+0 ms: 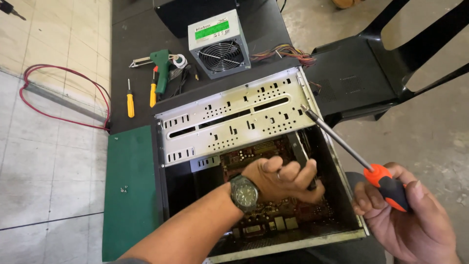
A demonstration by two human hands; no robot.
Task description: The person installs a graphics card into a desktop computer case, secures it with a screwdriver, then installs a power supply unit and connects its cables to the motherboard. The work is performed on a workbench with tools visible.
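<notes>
one open black metal computer case [254,146] lay on the table, one grey boxy power supply [219,44] behind it; left hand [283,178] gripped one dark part inside, right hand [410,215] clenched one orange-handled screwdriver [351,156]; two small yellow screwdrivers [130,100] lay apart
</notes>
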